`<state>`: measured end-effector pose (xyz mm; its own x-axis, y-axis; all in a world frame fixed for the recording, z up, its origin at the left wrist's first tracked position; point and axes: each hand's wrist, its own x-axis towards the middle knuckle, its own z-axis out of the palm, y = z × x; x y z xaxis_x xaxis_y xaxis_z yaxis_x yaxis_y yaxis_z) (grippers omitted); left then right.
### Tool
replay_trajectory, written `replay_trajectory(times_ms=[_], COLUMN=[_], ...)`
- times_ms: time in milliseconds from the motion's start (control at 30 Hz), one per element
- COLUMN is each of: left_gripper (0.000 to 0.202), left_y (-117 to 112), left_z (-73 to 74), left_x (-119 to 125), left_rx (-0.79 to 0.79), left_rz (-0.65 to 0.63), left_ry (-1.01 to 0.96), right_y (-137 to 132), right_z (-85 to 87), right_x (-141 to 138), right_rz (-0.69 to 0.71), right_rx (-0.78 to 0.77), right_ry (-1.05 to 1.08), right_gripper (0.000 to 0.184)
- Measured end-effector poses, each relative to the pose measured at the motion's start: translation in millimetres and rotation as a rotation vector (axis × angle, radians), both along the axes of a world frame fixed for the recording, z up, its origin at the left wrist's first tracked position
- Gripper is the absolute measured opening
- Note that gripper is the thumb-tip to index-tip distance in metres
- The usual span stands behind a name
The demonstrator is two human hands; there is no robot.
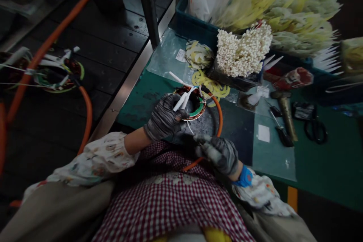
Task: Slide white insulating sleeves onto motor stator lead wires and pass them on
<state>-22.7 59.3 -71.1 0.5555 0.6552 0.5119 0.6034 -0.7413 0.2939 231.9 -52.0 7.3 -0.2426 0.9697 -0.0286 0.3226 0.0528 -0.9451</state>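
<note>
Both hands wear dark grey gloves. My left hand [166, 118] is closed around the near rim of a round motor stator [195, 103] with copper windings, a green band and white sleeved leads sticking up. My right hand [219, 153] is closed near the table's front edge; a thin white thread runs from it up toward the stator, and motion blurs the fingers. An orange hose [219, 119] curves around the stator's right side.
Behind the stator stand a bundle of white-tipped sticks [244, 49], yellow paper strips [208, 83] and a blue bin [193, 26] with pale slips. A hammer [286, 111], scissors [313, 124] and a small tool lie at right on the green table [326, 159]. Another stator [59, 73] sits at left.
</note>
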Motion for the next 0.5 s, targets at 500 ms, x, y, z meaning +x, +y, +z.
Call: replay_trajectory(times_ms=[500], left_gripper=[0.025], left_y=[9], left_z=[-4.5], left_x=[8], left_rx=[-0.079], left_rz=[0.012], left_ry=[-0.065], right_y=[95], right_z=[1.6], right_x=[-13], right_rz=[-0.009], right_rx=[0.186], right_ry=[-0.664], right_gripper=[0.037])
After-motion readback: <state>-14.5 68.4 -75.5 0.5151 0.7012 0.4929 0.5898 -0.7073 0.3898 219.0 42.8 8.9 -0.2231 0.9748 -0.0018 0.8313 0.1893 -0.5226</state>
